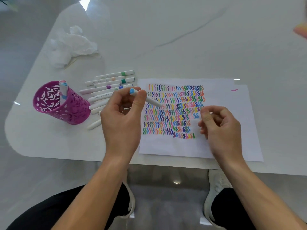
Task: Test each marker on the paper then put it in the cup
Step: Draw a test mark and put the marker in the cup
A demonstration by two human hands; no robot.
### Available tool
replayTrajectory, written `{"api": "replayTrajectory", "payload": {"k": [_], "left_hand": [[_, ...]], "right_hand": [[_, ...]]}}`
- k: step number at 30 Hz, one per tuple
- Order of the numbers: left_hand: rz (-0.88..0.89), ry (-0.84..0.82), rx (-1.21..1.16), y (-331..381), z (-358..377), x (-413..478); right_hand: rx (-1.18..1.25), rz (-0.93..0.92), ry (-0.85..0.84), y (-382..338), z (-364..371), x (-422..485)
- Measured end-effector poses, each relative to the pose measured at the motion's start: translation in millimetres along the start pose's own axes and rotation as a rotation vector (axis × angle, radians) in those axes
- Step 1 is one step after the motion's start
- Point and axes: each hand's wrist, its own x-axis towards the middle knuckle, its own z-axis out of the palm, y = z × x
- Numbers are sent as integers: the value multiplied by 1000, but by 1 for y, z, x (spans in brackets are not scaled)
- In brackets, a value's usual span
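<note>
Marker (pixel 153 102), white barrel with a light-blue end, is pinched between the thumb and fingers of the left hand (pixel 121 117). It is held tilted in the air, blue end up and to the left, the other end over the left part of the paper (pixel 221 146). The tip is blurred, so I cannot tell if it is capped.

The right hand (pixel 221 128) is over the paper's right half with its fingers curled and thumb against forefinger. It is blurred, and I cannot tell if it holds anything. The hands are apart.

The paper lies flat on the table (pixel 166 39), covered in rows of coloured squiggles, with one pink squiggle (pixel 234 90) near its top right corner.

Loose markers (pixel 108 87) lie in a pile on the table left of the paper, partly behind the left hand. A magenta cut-out cup (pixel 73 112) stands upright further left with markers in the cup (pixel 63 90). Crumpled white tissue (pixel 71 44) lies beyond the cup.
</note>
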Motion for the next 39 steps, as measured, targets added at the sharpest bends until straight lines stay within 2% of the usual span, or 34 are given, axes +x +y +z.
{"api": "replayTrajectory", "payload": {"k": [4,10,19,26,33,39], "left_hand": [[162,133,24,11,-19,8],[385,343,84,24,-44,23],[638,462,323,23,-74,36],[418,412,444,9,-82,39],[181,334,685,-1,-95,45],[148,326,771,-2,-96,47]], "right_hand": [[-127,-47,44,3,0,2],[-186,-59,48,5,4,1],[-234,-82,51,5,8,4],[-303,-125,43,4,11,0],[-329,-165,40,5,12,-1],[-326,-185,36,6,12,-3]]}}
